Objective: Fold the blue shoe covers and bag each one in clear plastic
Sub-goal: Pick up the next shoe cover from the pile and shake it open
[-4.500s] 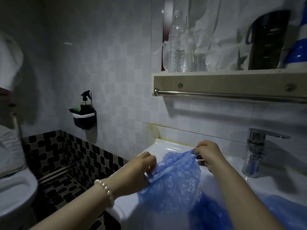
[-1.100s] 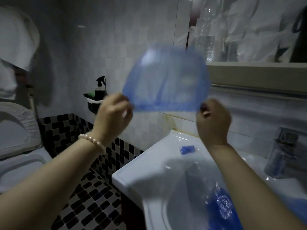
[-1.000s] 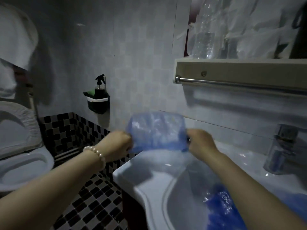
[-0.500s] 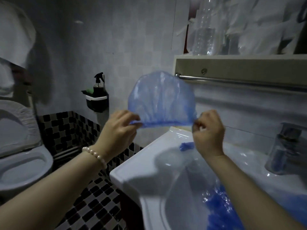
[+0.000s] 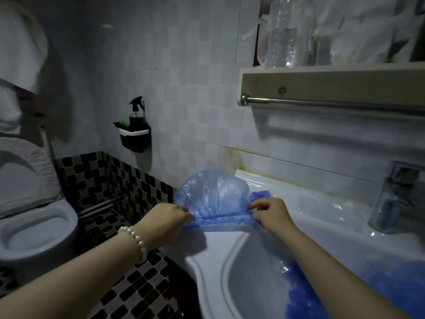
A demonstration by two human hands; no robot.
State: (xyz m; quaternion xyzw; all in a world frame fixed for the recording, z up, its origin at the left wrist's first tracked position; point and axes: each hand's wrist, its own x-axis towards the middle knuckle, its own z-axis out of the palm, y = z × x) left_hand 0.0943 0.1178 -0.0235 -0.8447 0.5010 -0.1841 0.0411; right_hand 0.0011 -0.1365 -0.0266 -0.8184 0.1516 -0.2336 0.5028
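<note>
You were at the folding step: one blue shoe cover (image 5: 212, 194) was stretched flat over the left corner of the washbasin (image 5: 232, 256), its elastic hem toward you. Your left hand (image 5: 166, 218) and right hand (image 5: 270, 214) each pinched an end of that hem, fingers curled tight on the plastic. Next, I judge, you needed to fold it over on the rim while keeping the hem taut. More blue shoe covers (image 5: 305, 293) lay heaped in the bowl.

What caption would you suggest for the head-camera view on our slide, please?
Both hands, left hand and right hand, pinch the elastic edge of a blue shoe cover stretched over the sink rim.
</note>
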